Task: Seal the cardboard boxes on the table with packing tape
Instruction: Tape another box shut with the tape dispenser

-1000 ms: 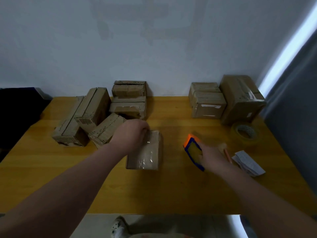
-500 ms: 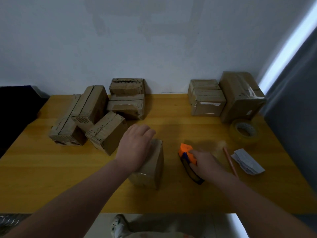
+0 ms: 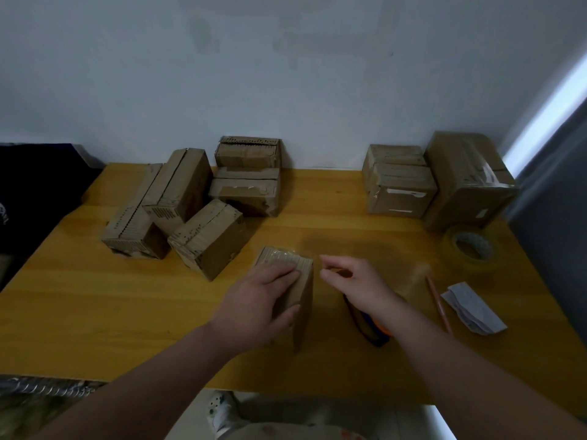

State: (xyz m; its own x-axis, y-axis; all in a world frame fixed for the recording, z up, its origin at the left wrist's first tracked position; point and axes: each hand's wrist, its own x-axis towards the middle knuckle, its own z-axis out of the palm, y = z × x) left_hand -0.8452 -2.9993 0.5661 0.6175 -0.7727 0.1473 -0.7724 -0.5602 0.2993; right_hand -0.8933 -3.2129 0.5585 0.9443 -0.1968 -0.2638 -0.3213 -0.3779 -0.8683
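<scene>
Cardboard boxes of this kind should handle light and fairly stiff, though the walls will dent under a hard squeeze and any taped face will be slick. They are best taken by two flat opposite faces, or pinned from the top, leaving the seam free for tape.

At the left of the desk (image 3: 95,296) a heap of worn boxes (image 3: 178,211) leans together. They are dull brown with ragged corrugated edges, and their dark seams look untaped.

Near the middle, a small cardboard box (image 3: 287,260) stands on end with glossy tape across its top. The left hand (image 3: 257,308) steadies it, fingers laid over the top and thumb pressed to the near face.

Just beside it, the right hand (image 3: 359,287) is loosely curled over the orange end of a tape dispenser (image 3: 371,331) lying on the desk. I cannot tell whether it actually grips the dispenser or a tape end, since the fingers hide that spot.

Further right lie a pencil (image 3: 440,308) and a folded paper (image 3: 473,309), with a roll of packing tape (image 3: 473,265) behind them. At the back right stands a stack of taped boxes (image 3: 400,192), shinier and squarer.
</scene>
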